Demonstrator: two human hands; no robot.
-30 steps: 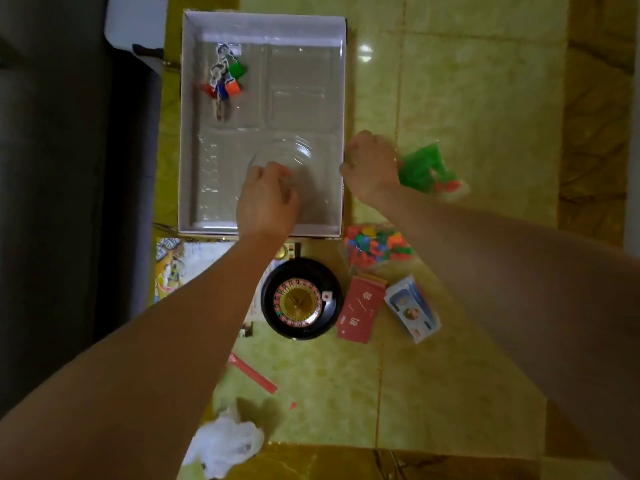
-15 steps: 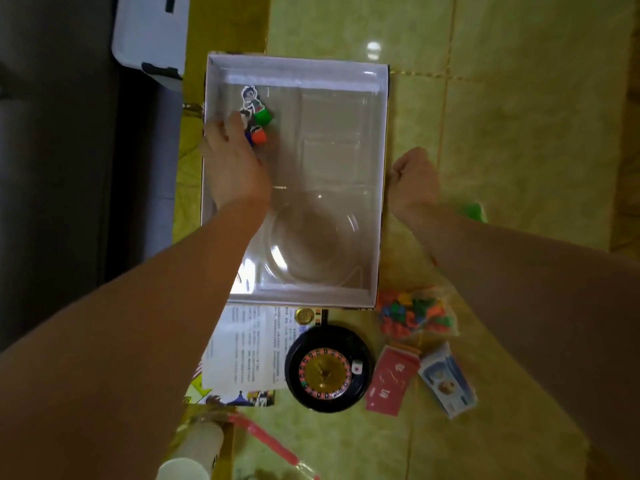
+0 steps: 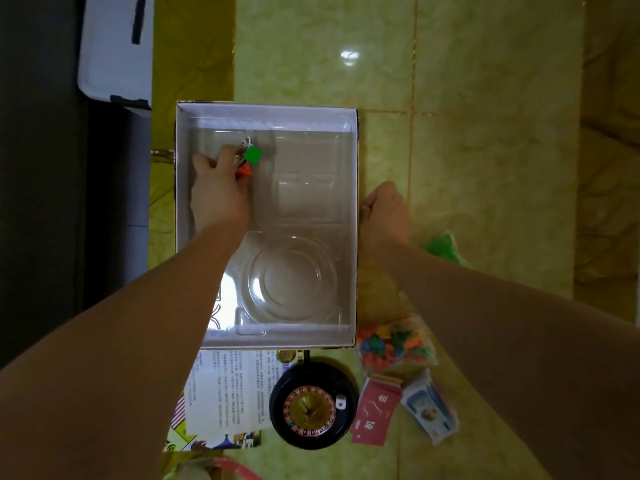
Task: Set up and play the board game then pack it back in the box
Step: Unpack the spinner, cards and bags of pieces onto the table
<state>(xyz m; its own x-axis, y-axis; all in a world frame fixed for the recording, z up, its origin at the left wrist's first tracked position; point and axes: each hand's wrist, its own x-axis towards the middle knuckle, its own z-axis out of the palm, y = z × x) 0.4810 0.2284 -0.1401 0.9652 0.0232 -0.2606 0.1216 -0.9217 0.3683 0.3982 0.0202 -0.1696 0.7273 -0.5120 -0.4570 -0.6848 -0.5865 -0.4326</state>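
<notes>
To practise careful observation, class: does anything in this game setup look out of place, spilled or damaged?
Nothing looks spilled or damaged. One small oddity: the roulette wheel overlaps one edge of the instruction sheet, just outside the box.

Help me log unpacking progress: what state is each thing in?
box: open, lidless.
tray: inside box, round well empty.
pawns: in tray's far-left pocket.
left hand: on pawns, grip unclear.
right hand: curled, outside box's right wall.
wheel: out, flat on floor.
cards: stacked on floor.
banknotes: bundled on floor.
bag: on floor, full of coloured pieces.
</notes>
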